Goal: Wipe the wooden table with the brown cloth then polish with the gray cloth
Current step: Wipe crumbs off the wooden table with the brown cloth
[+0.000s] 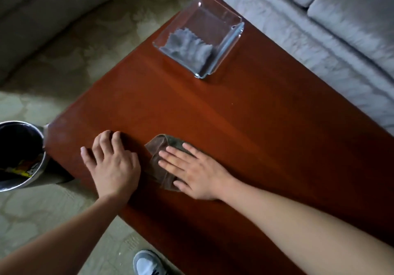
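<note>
a: the wooden table (255, 136) is filling most of the view. where is the wiping happening?

b: near its left corner. the metal bin (43, 159) is standing just off that corner. the glass dish (232, 46) is sitting well apart, by the far edge, with the gray cloth (187, 48) lying inside it.

a: and the hands?

b: the right hand (196, 172) is pressing the brown cloth (162, 146) flat, fingers straight and slightly apart, none curling round it. the left hand (113, 166) is resting on bare wood just beside it, fingers spread.

a: what is worrying you?

b: under a flat palm alone, the cloth is probably going to bunch or slip out on a fast stroke. a wide sweep is also risking a knock to the dish.
</note>
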`<state>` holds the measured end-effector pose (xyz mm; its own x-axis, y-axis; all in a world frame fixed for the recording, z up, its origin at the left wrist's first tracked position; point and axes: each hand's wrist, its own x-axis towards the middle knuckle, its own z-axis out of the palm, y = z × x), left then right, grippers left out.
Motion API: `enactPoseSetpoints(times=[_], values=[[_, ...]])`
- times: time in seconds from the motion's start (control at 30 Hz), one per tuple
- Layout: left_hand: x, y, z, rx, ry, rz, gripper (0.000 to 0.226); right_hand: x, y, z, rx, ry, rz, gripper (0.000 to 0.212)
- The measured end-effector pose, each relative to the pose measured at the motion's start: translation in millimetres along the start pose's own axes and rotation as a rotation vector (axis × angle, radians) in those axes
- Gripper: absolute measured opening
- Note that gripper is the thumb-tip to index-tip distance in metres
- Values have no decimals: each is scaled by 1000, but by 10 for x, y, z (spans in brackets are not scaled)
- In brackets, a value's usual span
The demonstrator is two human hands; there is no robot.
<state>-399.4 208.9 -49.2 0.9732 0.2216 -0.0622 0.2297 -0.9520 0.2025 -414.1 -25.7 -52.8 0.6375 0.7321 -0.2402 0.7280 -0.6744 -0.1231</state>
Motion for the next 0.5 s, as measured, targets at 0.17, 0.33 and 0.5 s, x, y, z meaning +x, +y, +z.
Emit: enactPoseSetpoints(times=[0.17, 0.33, 0.5], values=[[57, 911, 183, -8, 1, 223, 54, -319, 1235, -38, -124, 20, 262, 67], [145, 1806, 353, -47, -46, 297, 51, -461, 2770, -343, 98, 2, 888, 71], [274, 2340, 477, -101, -40, 251, 47, -572, 2972, -345, 98, 60, 927, 70]])
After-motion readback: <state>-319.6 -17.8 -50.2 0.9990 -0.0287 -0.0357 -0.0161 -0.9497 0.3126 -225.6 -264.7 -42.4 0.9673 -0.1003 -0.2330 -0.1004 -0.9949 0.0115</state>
